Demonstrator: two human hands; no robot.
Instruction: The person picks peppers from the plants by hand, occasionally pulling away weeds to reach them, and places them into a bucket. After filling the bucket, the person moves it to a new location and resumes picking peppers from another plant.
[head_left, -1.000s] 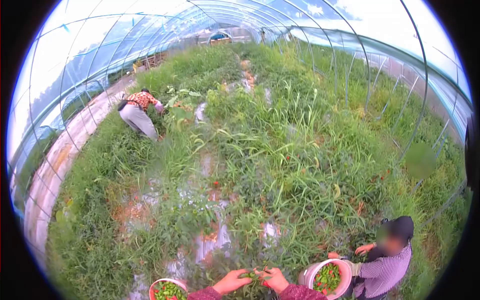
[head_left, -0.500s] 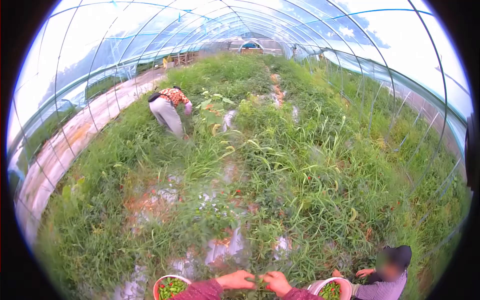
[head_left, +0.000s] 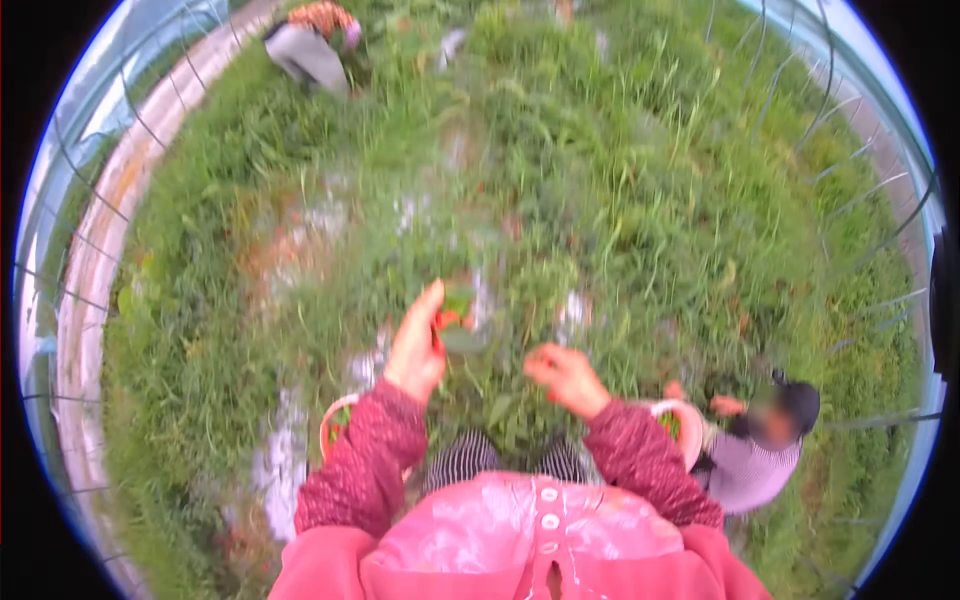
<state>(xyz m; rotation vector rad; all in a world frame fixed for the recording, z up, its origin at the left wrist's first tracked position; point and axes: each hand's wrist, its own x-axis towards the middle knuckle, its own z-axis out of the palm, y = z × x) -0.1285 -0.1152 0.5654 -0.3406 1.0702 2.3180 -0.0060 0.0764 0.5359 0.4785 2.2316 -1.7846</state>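
My left hand (head_left: 416, 348) is raised over the plants, fingers stretched upward and thumb closed against small red peppers (head_left: 447, 320). Green leaves show beside them, blurred. Lower and to the right, my right hand (head_left: 568, 378) is curled with its fingertips together. A bit of red, apparently a pepper (head_left: 551, 396), shows under its palm. Part of a bucket (head_left: 326, 432) with green contents is visible behind my left sleeve. Past my right sleeve stands another bucket (head_left: 692, 432) holding green and red peppers.
Dense weeds and pepper plants (head_left: 620, 220) surround me, with strips of pale ground sheet (head_left: 282, 450) between. A crouching co-worker (head_left: 765, 450) is close on my right. Another person (head_left: 308, 50) bends at the far left. Greenhouse hoops (head_left: 880, 260) line the sides.
The view has tipped down toward my body. My hands were close together over a plant; now they are apart, the left one lifted with red peppers showing at its thumb.
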